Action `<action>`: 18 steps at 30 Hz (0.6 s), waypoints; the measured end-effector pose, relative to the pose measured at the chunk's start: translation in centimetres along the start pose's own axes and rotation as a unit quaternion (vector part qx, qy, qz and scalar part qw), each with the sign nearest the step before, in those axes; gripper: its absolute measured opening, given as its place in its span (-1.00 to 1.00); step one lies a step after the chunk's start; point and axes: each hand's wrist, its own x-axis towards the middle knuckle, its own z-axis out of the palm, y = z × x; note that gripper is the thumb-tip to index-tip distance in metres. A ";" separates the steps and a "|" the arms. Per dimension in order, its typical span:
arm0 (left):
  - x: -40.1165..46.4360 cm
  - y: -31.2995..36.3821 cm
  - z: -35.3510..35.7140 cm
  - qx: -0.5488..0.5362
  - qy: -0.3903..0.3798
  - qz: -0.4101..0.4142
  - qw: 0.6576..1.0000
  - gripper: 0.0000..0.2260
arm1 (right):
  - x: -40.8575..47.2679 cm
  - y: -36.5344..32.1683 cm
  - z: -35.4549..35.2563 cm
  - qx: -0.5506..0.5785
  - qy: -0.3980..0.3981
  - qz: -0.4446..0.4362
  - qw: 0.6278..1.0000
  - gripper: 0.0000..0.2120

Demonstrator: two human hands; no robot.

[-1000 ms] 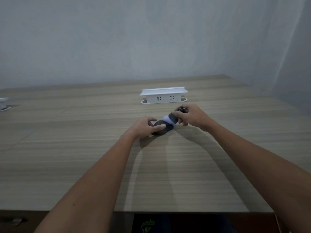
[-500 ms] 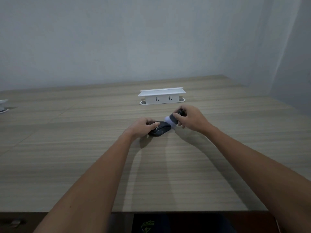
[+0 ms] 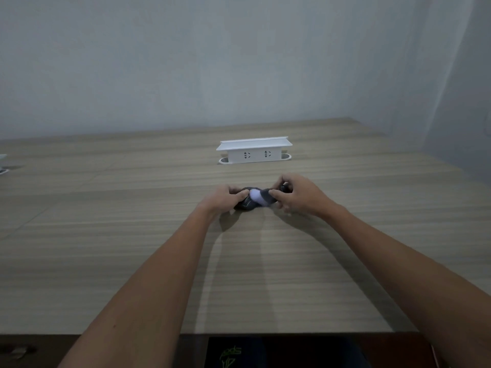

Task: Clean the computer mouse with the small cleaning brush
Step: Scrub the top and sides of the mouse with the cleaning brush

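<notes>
A dark computer mouse [image 3: 245, 204] lies on the wooden table [image 3: 132, 248], near the middle. My left hand [image 3: 221, 199] grips its left side, fingers curled over the top. My right hand [image 3: 299, 193] holds a small cleaning brush [image 3: 261, 196] with a dark grey handle and a pale, rounded bristle head. The bristle head rests on top of the mouse, close to my left fingertips. Most of the mouse is hidden by the brush and my fingers.
A white pop-up socket box [image 3: 254, 150] stands on the table just behind the hands. A small white object [image 3: 2, 166] sits at the far left edge. The wall rises behind, and the table's front edge runs along the bottom.
The brush head has slid left from the mouse's right end onto its top, toward my left fingers. My left hand keeps its hold on the mouse.
</notes>
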 end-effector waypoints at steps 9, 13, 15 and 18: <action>0.4 0.4 0.2 0.003 0.026 -0.027 0.999 -0.73 | 0.7 -0.4 -0.1 -0.011 -0.042 0.002 0.999 -0.87; 0.6 0.6 0.1 0.014 0.025 -0.036 0.999 -0.72 | 1.2 -0.9 -0.6 -0.065 0.035 -0.024 0.997 -0.88; 0.7 0.5 0.1 0.006 0.027 -0.033 0.999 -0.72 | 0.9 -1.4 -0.9 0.013 -0.051 -0.034 0.998 -0.85; 1.1 0.3 0.1 0.011 0.030 -0.032 0.999 -0.72 | 1.3 -1.1 -0.7 -0.042 -0.082 -0.023 0.995 -0.87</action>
